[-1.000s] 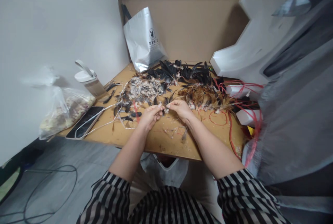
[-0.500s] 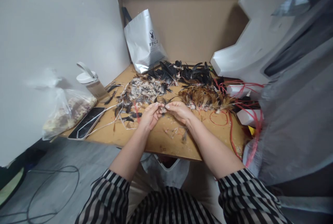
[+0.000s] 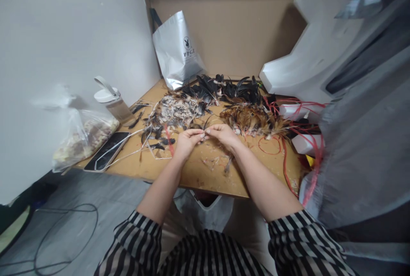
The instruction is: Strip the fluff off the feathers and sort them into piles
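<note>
**Feather pinched between both hands: weightless, easily crushed**

Your left hand (image 3: 185, 141) and right hand (image 3: 224, 135) meet fingertip to fingertip above the table (image 3: 192, 173), pinching a small feather (image 3: 203, 136); I judge it light, soft, fragile; grip the stiffer quill, not the vane.

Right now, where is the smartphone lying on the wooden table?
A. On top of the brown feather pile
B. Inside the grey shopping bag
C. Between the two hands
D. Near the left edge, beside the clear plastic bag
D: the smartphone lies flat near the left edge of the wooden table, next to the clear plastic bag, away from both hands.
</note>
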Tool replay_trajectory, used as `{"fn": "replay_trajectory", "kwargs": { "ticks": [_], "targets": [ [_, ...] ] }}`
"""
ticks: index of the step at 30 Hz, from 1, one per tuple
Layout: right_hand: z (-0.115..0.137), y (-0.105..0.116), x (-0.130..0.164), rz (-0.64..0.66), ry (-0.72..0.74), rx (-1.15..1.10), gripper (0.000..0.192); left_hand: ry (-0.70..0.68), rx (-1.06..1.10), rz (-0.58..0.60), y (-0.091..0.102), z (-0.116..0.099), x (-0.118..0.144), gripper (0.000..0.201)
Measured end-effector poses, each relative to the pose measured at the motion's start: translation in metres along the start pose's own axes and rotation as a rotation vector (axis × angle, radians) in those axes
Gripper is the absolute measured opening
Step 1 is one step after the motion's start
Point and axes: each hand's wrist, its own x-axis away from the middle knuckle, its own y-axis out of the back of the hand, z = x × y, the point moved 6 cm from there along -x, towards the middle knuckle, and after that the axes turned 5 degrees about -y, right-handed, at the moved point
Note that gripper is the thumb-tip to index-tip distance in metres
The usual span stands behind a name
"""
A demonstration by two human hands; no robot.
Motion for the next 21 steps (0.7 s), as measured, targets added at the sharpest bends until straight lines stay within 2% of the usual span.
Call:
{"fn": "replay_trajectory", "kwargs": {
  "ticks": [3, 5, 9, 14, 18, 21],
  "targets": [
    [0.009, 0.007, 0.003, -0.154, 0.084, 0.25, 0.02, -0.018, -0.069, -0.021, 0.002, 0.003, 0.0, 0.026],
    [0.014, 0.008, 0.005, -0.215, 0.133, 0.33, 0.017, -0.023, -0.1, -0.04, 0.003, 0.003, 0.0, 0.026],
    [0.018, 0.001, 0.006, -0.177, 0.207, 0.369, 0.016, -0.032, -0.131, -0.058, 0.003, 0.002, 0.0, 0.024],
    [0.022, -0.007, 0.009, -0.098, 0.252, 0.326, 0.016, -0.113, -0.226, -0.048, 0.002, -0.004, 0.001, 0.016],
    [0.028, 0.007, 0.008, -0.163, 0.257, 0.256, 0.018, -0.078, -0.223, -0.036, 0.003, -0.002, 0.002, 0.019],
    [0.032, 0.016, 0.007, -0.18, 0.297, 0.332, 0.018, -0.068, -0.188, -0.034, 0.004, -0.001, 0.002, 0.021]
  ]
}}
